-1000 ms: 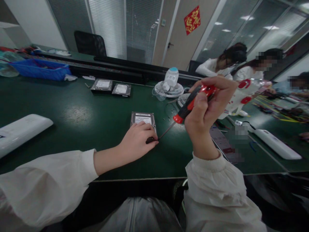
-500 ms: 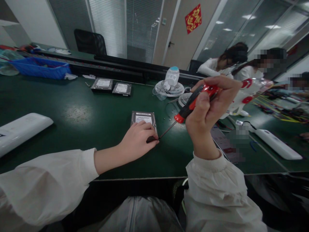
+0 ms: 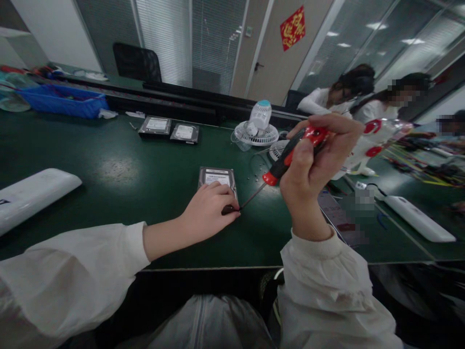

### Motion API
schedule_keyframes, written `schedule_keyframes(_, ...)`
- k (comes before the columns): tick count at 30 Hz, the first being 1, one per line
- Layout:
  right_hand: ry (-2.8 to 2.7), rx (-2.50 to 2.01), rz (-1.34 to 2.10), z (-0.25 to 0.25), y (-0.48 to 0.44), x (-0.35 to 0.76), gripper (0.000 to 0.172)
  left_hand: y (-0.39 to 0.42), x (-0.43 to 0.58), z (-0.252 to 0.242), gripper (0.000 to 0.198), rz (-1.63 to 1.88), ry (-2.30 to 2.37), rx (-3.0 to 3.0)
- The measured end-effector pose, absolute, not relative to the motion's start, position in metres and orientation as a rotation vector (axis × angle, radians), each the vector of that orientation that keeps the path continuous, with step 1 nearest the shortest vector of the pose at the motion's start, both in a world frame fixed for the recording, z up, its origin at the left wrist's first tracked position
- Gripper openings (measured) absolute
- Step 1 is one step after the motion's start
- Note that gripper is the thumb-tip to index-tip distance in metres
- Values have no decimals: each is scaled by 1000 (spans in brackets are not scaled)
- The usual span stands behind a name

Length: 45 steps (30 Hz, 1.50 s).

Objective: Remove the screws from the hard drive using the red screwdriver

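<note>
A hard drive point(image 3: 218, 177) lies label up on the green table, its near part covered by my left hand point(image 3: 210, 207). That hand is closed over the drive's near end, thumb and fingers gripping the near right corner. In my right hand point(image 3: 316, 165) is a screwdriver point(image 3: 285, 157) with a red and black handle, held slanting down to the left. Its thin shaft reaches the drive's near right corner by my left fingertips. Whether the tip sits in a screw cannot be made out. Several small screws point(image 3: 258, 172) lie loose right of the drive.
Two more hard drives point(image 3: 156, 125) lie farther back, near a blue basket point(image 3: 65, 103). A white fan point(image 3: 259, 118) stands behind the screws. White oblong cases point(image 3: 36, 196) lie at left and right. Co-workers point(image 3: 337, 92) sit at the far right beside tangled cables point(image 3: 417, 165).
Both hands, the drive and the screwdriver keep nearly the same positions. The whole view has shifted very slightly.
</note>
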State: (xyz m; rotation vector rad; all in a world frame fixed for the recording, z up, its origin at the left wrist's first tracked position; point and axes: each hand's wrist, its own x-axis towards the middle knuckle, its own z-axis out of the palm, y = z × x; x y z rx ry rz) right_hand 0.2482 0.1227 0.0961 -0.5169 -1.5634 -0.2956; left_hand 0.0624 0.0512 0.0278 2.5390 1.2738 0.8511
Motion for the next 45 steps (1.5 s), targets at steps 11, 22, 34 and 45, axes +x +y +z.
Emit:
schedule_keyframes(11, -1690, -452, -119, 109, 111, 249, 29, 51, 64, 31, 12, 802, 1307, 2506)
schedule_keyframes(22, -1716, -574, -90, 114, 115, 256, 31, 53, 64, 28, 10, 844, 1280, 2478)
schedule_keyframes(34, -1757, -580, -68, 122, 109, 261, 25, 51, 65, 30, 11, 848, 1304, 2458)
schedule_keyframes(45, -1760, -621, -136, 121, 114, 267, 26, 50, 63, 28, 6, 903, 1271, 2475)
